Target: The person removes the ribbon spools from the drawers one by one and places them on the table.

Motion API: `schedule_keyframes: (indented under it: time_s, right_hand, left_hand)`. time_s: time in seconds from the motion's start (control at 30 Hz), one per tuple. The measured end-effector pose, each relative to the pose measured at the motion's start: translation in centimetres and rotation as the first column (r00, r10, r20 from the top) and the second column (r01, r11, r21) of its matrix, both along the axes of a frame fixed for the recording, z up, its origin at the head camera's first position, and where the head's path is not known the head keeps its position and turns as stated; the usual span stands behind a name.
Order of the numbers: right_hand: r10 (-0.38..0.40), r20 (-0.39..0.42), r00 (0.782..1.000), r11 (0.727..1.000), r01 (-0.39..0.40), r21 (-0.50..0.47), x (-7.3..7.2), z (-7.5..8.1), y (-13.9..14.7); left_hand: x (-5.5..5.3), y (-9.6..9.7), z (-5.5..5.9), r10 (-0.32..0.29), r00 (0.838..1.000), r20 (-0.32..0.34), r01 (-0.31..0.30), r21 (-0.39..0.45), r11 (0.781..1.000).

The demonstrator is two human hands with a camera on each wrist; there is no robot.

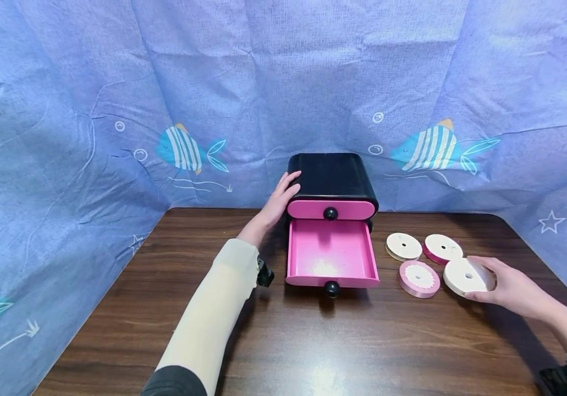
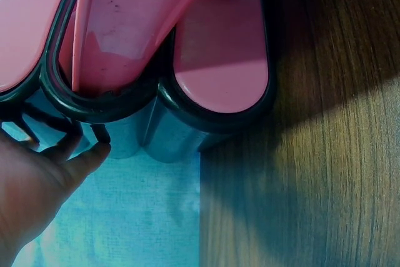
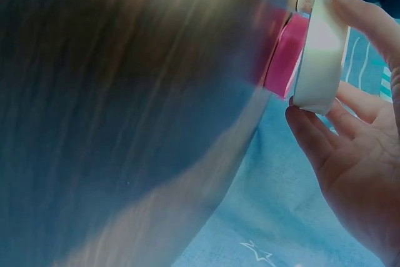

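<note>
A small black cabinet (image 1: pixel 330 175) with pink drawers stands at the back of the table. Its upper drawer (image 1: pixel 308 209) is closed, while a lower pink drawer (image 1: pixel 332 253) is pulled out with nothing in it. My left hand (image 1: pixel 279 201) rests on the cabinet's left side, thumb and fingers extended against it in the left wrist view. At the right, my right hand (image 1: pixel 516 286) grips a roll of white ribbon (image 1: pixel 466 276) by its edge, thumb opposite fingers in the right wrist view. Whether that roll touches the table I cannot tell.
Beside the held roll lie a pink ribbon roll (image 1: pixel 419 279), a cream ribbon roll (image 1: pixel 403 247) and a magenta ribbon roll (image 1: pixel 441 248) with a white face. A blue fish-patterned cloth (image 1: pixel 273 82) hangs behind the brown wooden table (image 1: pixel 412 352).
</note>
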State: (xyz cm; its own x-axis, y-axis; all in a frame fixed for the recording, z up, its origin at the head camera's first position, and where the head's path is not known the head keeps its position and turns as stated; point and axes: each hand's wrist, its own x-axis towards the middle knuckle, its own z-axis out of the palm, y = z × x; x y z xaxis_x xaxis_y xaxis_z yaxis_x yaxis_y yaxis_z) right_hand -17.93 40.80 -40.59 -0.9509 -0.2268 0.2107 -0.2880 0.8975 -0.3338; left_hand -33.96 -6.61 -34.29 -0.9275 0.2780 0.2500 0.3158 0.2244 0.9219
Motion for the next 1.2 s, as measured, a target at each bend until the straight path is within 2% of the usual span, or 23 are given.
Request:
schedule_keyframes:
  time_s: [0.6,0.9,1.03,1.2]
  right_hand:
    - [0.005,0.107,0.994,1.0,-0.007,0.024,-1.1,-0.9,-0.4]
    - [0.018,0.108,0.994,1.0,-0.018,0.002,-1.2,-1.0,-0.5]
    - [0.014,0.102,0.995,1.0,-0.012,-0.016,-0.8,-0.5,-0.8]
    - [0.008,-0.02,1.0,0.996,-0.01,-0.087,0.0,0.5,-1.9]
  left_hand:
    - [0.0,0.0,0.0,-0.002,1.0,-0.005,0.003,0.003,1.0]
    - [0.1,-0.1,-0.1,0.001,1.0,-0.005,-0.001,-0.001,1.0]
    - [0.0,-0.1,-0.1,-0.001,1.0,0.001,0.001,0.003,1.0]
    - [0.0,-0.1,0.0,-0.003,1.0,0.003,0.003,0.013,1.0]
